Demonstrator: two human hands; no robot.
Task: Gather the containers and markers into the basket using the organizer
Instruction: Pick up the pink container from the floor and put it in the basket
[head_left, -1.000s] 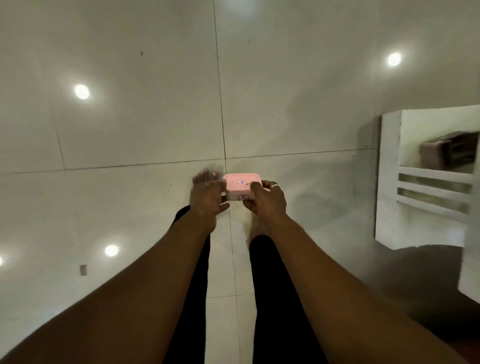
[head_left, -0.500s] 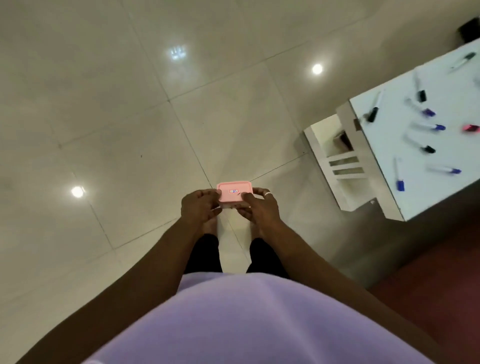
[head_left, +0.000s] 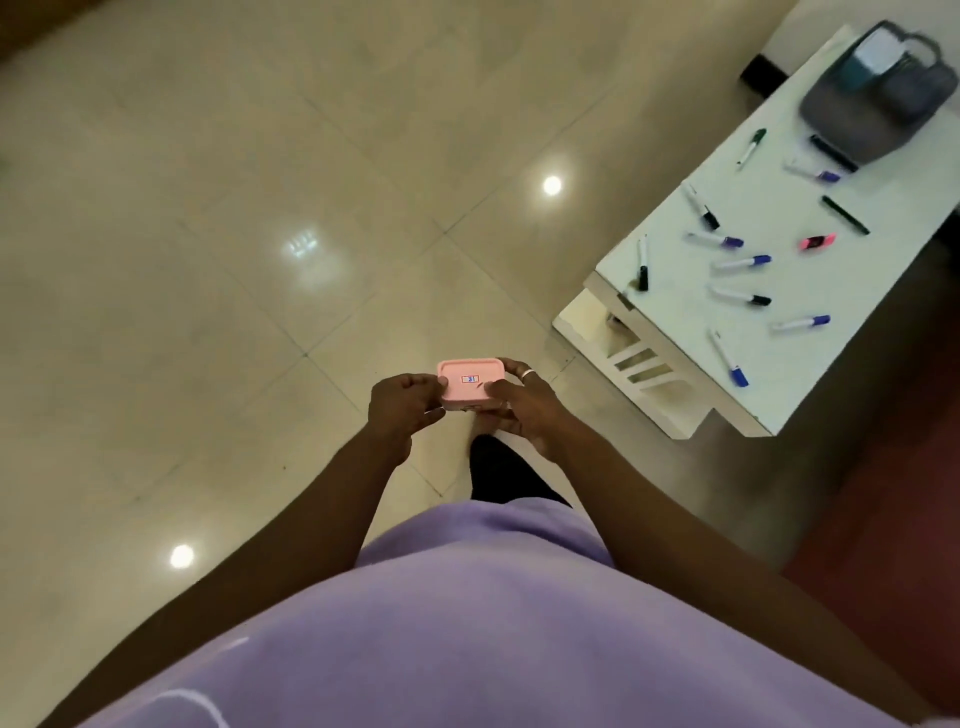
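I hold a small pink container (head_left: 470, 382) with a lid and a tiny label in front of me, above the floor. My left hand (head_left: 402, 408) grips its left end and my right hand (head_left: 519, 408), with a ring on one finger, grips its right end and top. Off to the right stands a white table (head_left: 675, 312) strewn with several markers, such as a blue-capped marker (head_left: 730, 359) and a pink one (head_left: 816, 242). A grey basket (head_left: 872, 91) with handles sits at the table's far end.
Glossy beige tiled floor (head_left: 260, 260) stretches ahead and to the left, with ceiling-light reflections. The table has a slatted lower shelf (head_left: 636, 358) at its near-left end. A dark red rug or floor area (head_left: 893, 493) lies at the right.
The view has swung right and up, so the table, markers and grey basket have come into sight. Both hands keep holding the pink container in front of me.
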